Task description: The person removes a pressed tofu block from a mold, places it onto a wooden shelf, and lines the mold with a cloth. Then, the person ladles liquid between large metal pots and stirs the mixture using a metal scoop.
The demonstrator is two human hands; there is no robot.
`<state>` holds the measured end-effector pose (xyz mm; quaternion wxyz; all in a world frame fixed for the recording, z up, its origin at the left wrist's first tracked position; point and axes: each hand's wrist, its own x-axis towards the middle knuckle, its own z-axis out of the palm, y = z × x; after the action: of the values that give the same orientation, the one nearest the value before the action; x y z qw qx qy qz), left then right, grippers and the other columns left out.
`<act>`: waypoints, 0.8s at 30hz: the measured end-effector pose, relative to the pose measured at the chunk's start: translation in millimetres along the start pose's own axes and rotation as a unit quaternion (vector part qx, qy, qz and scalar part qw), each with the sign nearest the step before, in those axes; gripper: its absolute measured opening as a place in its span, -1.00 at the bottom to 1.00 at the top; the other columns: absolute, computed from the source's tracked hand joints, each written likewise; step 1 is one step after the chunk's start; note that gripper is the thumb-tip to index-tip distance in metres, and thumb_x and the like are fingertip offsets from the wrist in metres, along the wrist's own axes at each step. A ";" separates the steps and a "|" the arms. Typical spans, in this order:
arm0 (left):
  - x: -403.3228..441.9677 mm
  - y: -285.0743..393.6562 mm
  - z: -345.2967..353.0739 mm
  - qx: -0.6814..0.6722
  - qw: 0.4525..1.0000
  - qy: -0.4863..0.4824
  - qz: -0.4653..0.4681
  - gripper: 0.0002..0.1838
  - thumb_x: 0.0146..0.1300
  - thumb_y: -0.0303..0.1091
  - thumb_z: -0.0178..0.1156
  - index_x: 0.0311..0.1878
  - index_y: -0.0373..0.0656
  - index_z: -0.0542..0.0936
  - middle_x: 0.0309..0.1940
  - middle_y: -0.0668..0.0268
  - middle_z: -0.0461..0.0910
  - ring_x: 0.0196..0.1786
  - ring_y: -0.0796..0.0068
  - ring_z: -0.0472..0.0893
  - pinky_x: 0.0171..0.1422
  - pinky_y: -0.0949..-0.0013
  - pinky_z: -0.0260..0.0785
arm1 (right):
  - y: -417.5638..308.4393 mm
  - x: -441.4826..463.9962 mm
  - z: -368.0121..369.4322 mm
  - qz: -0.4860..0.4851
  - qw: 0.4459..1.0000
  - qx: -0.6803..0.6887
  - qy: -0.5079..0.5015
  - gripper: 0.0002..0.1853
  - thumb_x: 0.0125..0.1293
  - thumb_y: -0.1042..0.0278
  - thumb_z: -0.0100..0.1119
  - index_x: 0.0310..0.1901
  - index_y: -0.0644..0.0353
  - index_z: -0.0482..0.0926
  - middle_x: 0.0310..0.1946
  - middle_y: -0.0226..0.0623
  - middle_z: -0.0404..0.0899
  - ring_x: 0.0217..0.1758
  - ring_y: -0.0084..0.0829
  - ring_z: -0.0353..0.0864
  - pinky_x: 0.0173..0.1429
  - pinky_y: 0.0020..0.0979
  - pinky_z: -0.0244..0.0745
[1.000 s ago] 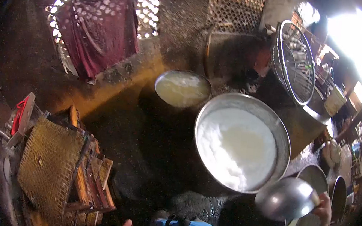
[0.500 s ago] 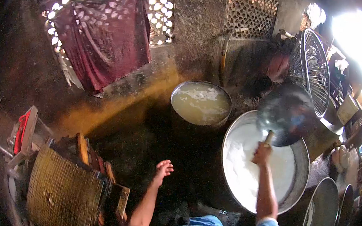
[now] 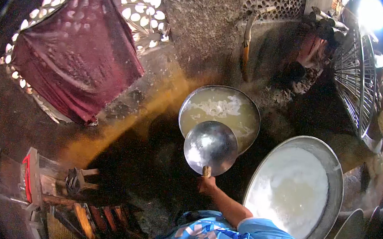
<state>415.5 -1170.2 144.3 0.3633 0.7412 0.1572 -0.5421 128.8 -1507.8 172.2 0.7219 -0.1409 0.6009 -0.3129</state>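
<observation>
My right hand (image 3: 206,183) is closed round the short wooden handle of a wide, wok-like metal scoop (image 3: 212,142). The shiny bowl of the scoop overlaps the near rim of a round pot (image 3: 256,125) in this view. Cloudy yellowish liquid with patches of pale foam fills that pot. Whether metal touches the rim, I cannot tell. To the right of my arm stands a larger metal vat (image 3: 337,178) with white, foamy liquid inside. My left hand is out of sight.
A dark red cloth (image 3: 79,46) hangs over a perforated window at upper left. A large wire basket (image 3: 358,84) leans at the right. Wooden pieces (image 3: 84,221) lie at lower left. Another metal vessel (image 3: 343,237) stands at lower right.
My right hand has carried the scoop left, from over the white-filled vat to the pot of yellowish liquid. My left hand has gone out of view. The camera's view has shifted.
</observation>
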 end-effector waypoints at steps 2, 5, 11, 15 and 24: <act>-2.6 7.2 12.1 -0.005 1.000 0.000 -0.002 -0.71 0.23 -0.07 0.02 -0.04 0.05 0.45 -0.31 0.40 0.58 -0.32 0.48 0.57 -0.27 0.37 0.36 | -4.6 69.7 -31.4 -0.026 0.991 -0.115 0.057 -0.73 0.10 0.46 0.21 -0.16 0.29 0.42 -0.47 -0.21 0.49 -0.44 -0.32 0.53 -0.47 -0.25 0.46; 6.7 31.4 36.2 -0.001 1.000 -0.013 -0.002 -0.69 0.23 -0.04 0.02 -0.06 0.05 0.45 -0.31 0.40 0.57 -0.33 0.48 0.57 -0.28 0.36 0.36 | -100.1 108.7 -72.3 -0.113 0.937 -0.249 0.219 -0.75 0.06 0.39 0.26 -0.22 0.27 0.50 -0.36 -0.21 0.57 -0.33 -0.35 0.59 -0.37 -0.25 0.53; 65.0 157.2 84.7 0.025 0.994 -0.101 0.045 -0.66 0.22 0.03 0.01 -0.08 0.04 0.45 -0.32 0.40 0.57 -0.34 0.48 0.57 -0.29 0.34 0.35 | -269.3 98.7 -127.6 -0.195 0.810 -0.342 0.433 -0.72 0.11 0.26 0.11 -0.24 0.26 0.35 -0.30 0.18 0.54 -0.14 0.14 0.54 -0.12 -0.02 0.44; 92.3 316.5 142.6 0.038 0.983 -0.121 0.129 -0.66 0.20 0.04 0.04 -0.03 0.13 0.44 -0.29 0.46 0.56 -0.30 0.51 0.57 -0.30 0.38 0.35 | -279.0 98.0 -122.9 -0.182 0.829 -0.240 0.472 -0.70 0.21 0.23 -0.03 -0.16 0.28 0.30 -0.33 0.17 0.53 -0.21 0.16 0.53 -0.11 -0.01 0.41; 80.5 442.7 172.1 0.122 0.985 -0.045 0.113 -0.63 0.19 -0.07 0.06 0.02 -0.01 0.44 -0.25 0.35 0.55 -0.27 0.43 0.56 -0.23 0.32 0.37 | -87.6 212.2 -31.5 -0.024 0.927 -0.192 0.321 -0.85 0.07 0.44 0.15 -0.32 0.23 0.43 -0.57 -0.12 0.48 -0.45 -0.28 0.53 -0.47 -0.23 0.39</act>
<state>603.6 -1609.2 207.9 0.3363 0.7677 -0.0114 -0.5454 91.4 -1701.1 50.1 0.4423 -0.1830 0.8453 -0.2372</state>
